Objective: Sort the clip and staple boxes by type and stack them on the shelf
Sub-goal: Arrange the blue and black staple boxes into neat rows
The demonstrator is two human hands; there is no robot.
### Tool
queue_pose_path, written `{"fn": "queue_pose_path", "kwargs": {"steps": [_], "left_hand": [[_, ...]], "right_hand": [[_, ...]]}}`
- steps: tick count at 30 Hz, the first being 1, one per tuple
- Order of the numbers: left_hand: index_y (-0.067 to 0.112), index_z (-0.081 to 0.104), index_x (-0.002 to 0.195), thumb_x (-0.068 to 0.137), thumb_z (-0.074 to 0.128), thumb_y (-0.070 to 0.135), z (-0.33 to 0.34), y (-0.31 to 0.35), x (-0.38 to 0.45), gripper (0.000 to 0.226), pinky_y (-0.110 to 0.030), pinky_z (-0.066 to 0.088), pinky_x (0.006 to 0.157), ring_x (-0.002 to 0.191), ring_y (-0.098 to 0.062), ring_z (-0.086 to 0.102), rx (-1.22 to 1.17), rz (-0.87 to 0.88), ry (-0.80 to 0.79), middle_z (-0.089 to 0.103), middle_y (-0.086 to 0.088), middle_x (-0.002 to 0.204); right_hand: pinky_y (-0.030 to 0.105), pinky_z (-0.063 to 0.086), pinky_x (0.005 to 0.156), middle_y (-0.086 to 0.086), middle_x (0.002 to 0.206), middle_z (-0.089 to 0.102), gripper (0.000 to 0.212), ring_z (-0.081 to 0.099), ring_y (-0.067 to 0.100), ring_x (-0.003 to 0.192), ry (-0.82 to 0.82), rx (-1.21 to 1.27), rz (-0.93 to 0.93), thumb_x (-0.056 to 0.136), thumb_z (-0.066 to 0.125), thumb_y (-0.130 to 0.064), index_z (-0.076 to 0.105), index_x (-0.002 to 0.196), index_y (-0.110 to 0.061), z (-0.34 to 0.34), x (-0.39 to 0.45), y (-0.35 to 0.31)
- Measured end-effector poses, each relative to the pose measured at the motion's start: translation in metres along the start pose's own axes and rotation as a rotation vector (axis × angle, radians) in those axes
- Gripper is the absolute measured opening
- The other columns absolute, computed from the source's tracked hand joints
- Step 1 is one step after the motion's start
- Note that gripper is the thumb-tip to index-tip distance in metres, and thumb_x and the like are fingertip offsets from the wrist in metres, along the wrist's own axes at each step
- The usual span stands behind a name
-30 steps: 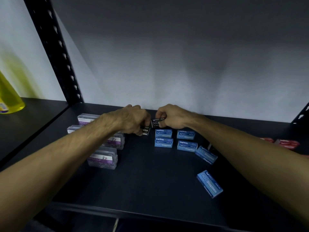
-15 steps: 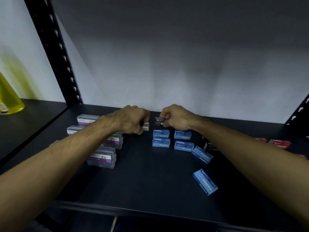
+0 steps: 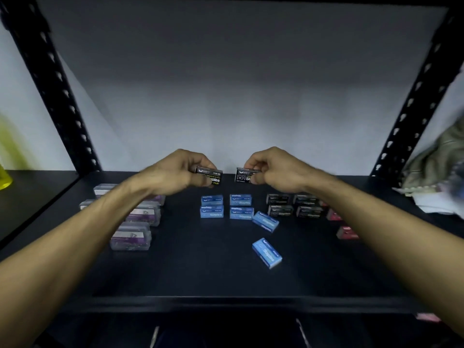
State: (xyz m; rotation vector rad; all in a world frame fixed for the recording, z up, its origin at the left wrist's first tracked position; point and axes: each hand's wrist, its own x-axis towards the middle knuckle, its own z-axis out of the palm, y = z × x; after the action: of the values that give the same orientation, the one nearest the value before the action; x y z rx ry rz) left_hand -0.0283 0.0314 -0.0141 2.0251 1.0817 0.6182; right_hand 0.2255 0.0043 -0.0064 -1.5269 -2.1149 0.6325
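Both my forearms reach forward over the dark shelf [image 3: 226, 280], hands raised above its back part. My left hand [image 3: 175, 172] has its fingers curled round a black staple box [image 3: 210, 176], pinching it clear of the shelf. My right hand [image 3: 273, 169] pinches a second black staple box [image 3: 243, 175] the same way, the two boxes apart.

Nearest me lies one loose blue staple box [image 3: 267, 253], tilted. Further back another tilted blue box [image 3: 265, 221] touches a group of four blue boxes [image 3: 226, 207]. To the left sit clear clip boxes [image 3: 131, 236], partly hidden by my left forearm. To the right, four black boxes [image 3: 292, 205] stand grouped, with red boxes [image 3: 346, 232] beside them. A crumpled cloth [image 3: 434, 156] lies far right.
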Motion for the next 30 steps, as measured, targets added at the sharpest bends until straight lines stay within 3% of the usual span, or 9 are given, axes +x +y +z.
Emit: {"fn": "queue_pose_path", "kwargs": {"steps": [5, 8, 11, 15, 17, 19, 25, 30], "left_hand": [[0.013, 0.073, 0.103, 0.087, 0.071, 0.007, 0.041, 0.029, -0.001, 0.017, -0.027, 0.053, 0.088, 0.091, -0.020, 0.070, -0.054, 0.003, -0.044, 0.076, -0.006, 0.098], [0.011, 0.073, 0.099, 0.088, 0.070, 0.006, 0.070, 0.043, 0.003, 0.013, -0.030, 0.055, 0.073, 0.073, -0.016, 0.068, -0.048, 0.002, -0.038, 0.074, -0.008, 0.082], [0.011, 0.072, 0.095, 0.087, 0.070, 0.004, 0.100, 0.053, 0.009, 0.010, -0.032, 0.056, 0.072, 0.070, -0.016, 0.067, -0.061, -0.020, -0.027, 0.072, -0.012, 0.076], [0.025, 0.072, 0.083, 0.081, 0.078, 0.011, 0.134, 0.058, 0.019, 0.015, -0.015, 0.045, 0.062, 0.060, 0.003, 0.061, 0.075, 0.014, 0.033, 0.071, 0.010, 0.073], [0.030, 0.070, 0.081, 0.079, 0.080, 0.014, 0.147, 0.056, 0.023, 0.019, -0.009, 0.042, 0.059, 0.061, 0.006, 0.061, 0.172, 0.031, 0.064, 0.070, 0.012, 0.076], [0.032, 0.067, 0.078, 0.078, 0.081, 0.016, 0.160, 0.052, 0.025, 0.022, -0.005, 0.041, 0.055, 0.063, 0.006, 0.061, 0.236, 0.042, 0.069, 0.068, 0.013, 0.075], [0.032, 0.065, 0.082, 0.079, 0.080, 0.018, 0.185, 0.046, 0.036, 0.020, -0.004, 0.036, 0.060, 0.074, 0.004, 0.057, 0.341, 0.064, 0.052, 0.064, 0.017, 0.081], [0.024, 0.070, 0.097, 0.081, 0.077, 0.021, 0.190, 0.041, 0.042, 0.018, -0.018, 0.041, 0.072, 0.082, -0.006, 0.058, 0.427, 0.083, 0.027, 0.065, 0.012, 0.091]], "right_hand": [[0.035, 0.054, 0.084, 0.002, 0.093, 0.073, 0.015, 0.067, 0.020, 0.090, 0.012, -0.046, 0.036, 0.088, 0.070, -0.011, 0.072, 0.101, -0.018, -0.027, -0.052, 0.011], [0.024, 0.053, 0.074, -0.002, 0.089, 0.072, 0.016, 0.066, 0.010, 0.079, 0.043, -0.062, 0.076, 0.088, 0.070, -0.012, 0.072, 0.101, -0.020, -0.040, -0.080, 0.025], [0.015, 0.045, 0.061, -0.007, 0.082, 0.069, 0.016, 0.059, 0.000, 0.067, 0.083, -0.083, 0.115, 0.087, 0.071, -0.014, 0.071, 0.099, -0.023, -0.048, -0.103, 0.042], [0.016, 0.046, 0.063, -0.009, 0.080, 0.070, 0.015, 0.063, -0.004, 0.067, 0.115, -0.091, 0.170, 0.086, 0.072, -0.016, 0.070, 0.097, -0.026, -0.050, -0.127, 0.065], [0.022, 0.050, 0.067, -0.007, 0.081, 0.071, 0.015, 0.067, 0.005, 0.073, 0.119, -0.094, 0.189, 0.086, 0.072, -0.015, 0.071, 0.096, -0.025, -0.046, -0.135, 0.075], [0.018, 0.044, 0.063, -0.010, 0.077, 0.068, 0.015, 0.063, 0.006, 0.070, 0.132, -0.163, 0.187, 0.084, 0.072, -0.015, 0.070, 0.092, -0.027, -0.037, -0.137, 0.082], [0.018, 0.041, 0.062, -0.015, 0.078, 0.061, 0.020, 0.060, 0.007, 0.073, 0.146, -0.275, 0.172, 0.085, 0.067, -0.012, 0.070, 0.099, -0.025, -0.019, -0.135, 0.093], [0.020, 0.040, 0.076, -0.006, 0.105, 0.070, 0.024, 0.063, 0.013, 0.095, 0.128, -0.380, 0.141, 0.085, 0.068, -0.015, 0.071, 0.108, -0.022, -0.010, -0.128, 0.098]]}}
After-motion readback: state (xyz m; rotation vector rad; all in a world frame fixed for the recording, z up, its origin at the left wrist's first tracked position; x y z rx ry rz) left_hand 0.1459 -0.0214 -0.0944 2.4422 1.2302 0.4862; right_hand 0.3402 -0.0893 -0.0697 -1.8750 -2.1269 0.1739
